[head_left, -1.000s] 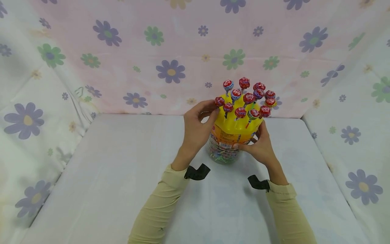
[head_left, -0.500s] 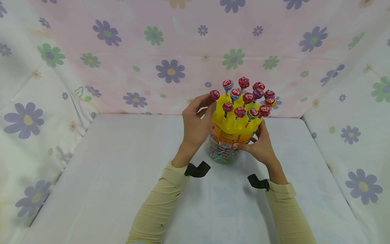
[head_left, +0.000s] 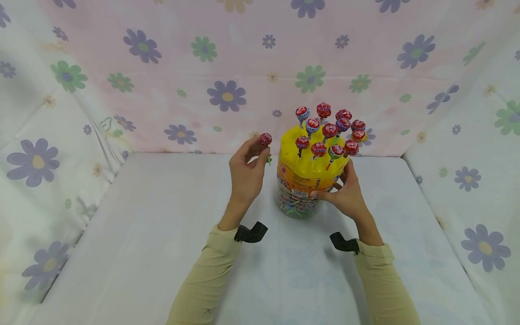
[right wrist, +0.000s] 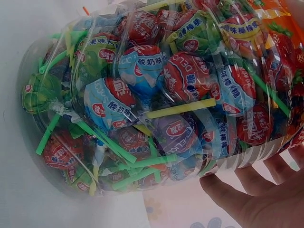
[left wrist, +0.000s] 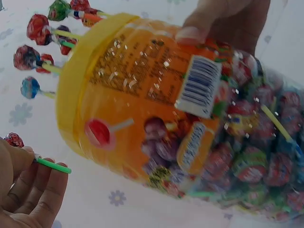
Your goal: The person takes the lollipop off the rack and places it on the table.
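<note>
A clear plastic jar (head_left: 298, 198) with an orange label and a yellow lid (head_left: 292, 155) stands upright on the table. Several wrapped lollipops (head_left: 318, 149) stick up from the lid on their sticks. My left hand (head_left: 247, 174) pinches a red-wrapped lollipop (head_left: 265, 139), apart from the jar on its left; its green stick (left wrist: 54, 165) points out past the fingers in the left wrist view. My right hand (head_left: 345, 194) grips the jar's right side, thumb in front near the barcode. Many more lollipops (right wrist: 175, 130) fill the jar, seen through its wall in the right wrist view.
The table (head_left: 154, 234) has a white cover. A flowered cloth (head_left: 170, 90) hangs behind it and along both sides. A black wrist mount (head_left: 251, 232) sits on the left cuff, another black mount (head_left: 344, 242) on the right.
My left hand has drawn one lollipop out at the lid's left edge and carried it left, away from the jar. My right hand has stayed on the jar.
</note>
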`<state>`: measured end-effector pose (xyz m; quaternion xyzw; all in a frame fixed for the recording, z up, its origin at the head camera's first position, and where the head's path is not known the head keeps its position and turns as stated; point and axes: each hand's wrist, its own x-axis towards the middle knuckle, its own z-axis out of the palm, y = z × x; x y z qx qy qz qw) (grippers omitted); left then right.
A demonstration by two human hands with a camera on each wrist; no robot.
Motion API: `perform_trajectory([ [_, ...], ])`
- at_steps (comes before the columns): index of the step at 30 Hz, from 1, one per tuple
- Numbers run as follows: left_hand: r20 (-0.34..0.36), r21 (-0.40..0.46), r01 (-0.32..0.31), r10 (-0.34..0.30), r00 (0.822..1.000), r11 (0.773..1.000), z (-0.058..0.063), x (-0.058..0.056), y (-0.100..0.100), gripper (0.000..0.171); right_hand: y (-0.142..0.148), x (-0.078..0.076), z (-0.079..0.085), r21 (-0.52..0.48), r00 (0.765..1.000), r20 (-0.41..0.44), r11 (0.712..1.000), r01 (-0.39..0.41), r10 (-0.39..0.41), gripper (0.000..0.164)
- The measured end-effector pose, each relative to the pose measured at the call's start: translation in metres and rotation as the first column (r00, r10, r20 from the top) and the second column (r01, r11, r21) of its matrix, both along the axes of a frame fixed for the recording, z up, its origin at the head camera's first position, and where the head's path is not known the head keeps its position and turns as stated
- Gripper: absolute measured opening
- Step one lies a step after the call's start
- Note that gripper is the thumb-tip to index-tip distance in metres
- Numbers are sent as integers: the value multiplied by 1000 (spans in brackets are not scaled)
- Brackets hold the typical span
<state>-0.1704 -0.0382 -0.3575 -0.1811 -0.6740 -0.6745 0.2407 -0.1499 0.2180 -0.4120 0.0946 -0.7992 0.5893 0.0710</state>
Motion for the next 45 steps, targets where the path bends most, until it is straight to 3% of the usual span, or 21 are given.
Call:
perform_trajectory([
  [8, 108, 10, -44, 43, 993, 999, -25, -6, -18, 32, 1, -1, 0, 4, 1000, -9, 1000, 2, -2, 95],
  [21, 250, -104, -104, 127, 960, 989, -87, -26, -50, 32, 2, -2, 1, -6, 1000, 1, 1000, -1, 1, 95],
  [24, 293, -139, -92, 130, 947, 986, -96, -27, -54, 32, 3, -2, 1, -4, 1000, -2, 1000, 2, -2, 95],
  [28, 378, -171, -67, 128, 917, 983, -108, -30, -58, 32, 3, -2, 1, -5, 1000, -3, 1000, 2, -2, 95],
  [36, 460, -325, -76, 228, 858, 943, -128, -44, -64, 32, 1, -2, -1, -12, 1000, -7, 1000, -12, 12, 96],
  [40, 475, -372, -70, 255, 842, 926, -134, -49, -65, 33, 1, -1, -2, -13, 1000, -6, 1000, -10, 10, 95],
  [45, 468, -414, -59, 268, 842, 908, -137, -52, -68, 33, 0, -1, -2, -10, 1000, 0, 1000, -9, 9, 95],
])
